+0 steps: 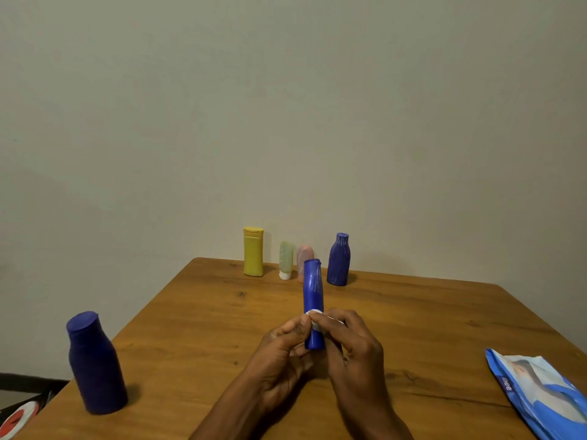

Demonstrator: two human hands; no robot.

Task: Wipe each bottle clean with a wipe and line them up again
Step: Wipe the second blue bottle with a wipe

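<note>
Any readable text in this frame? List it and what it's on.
"mee" in white letters, running sideways along the edge of the blue wipes pack at the table's right.
Bottles: no label or print visible on any of them.
Red-and-white object at lower left: no text legible.

A wooden table (203, 315) with dark knots and visible grain fills the lower half of the frame, its far edge against a plain pale wall (286, 106). At the lower left corner, below the table's edge, sits a round red and white object (17, 419), partly cut off, beside a dark strip (28, 381).
</note>
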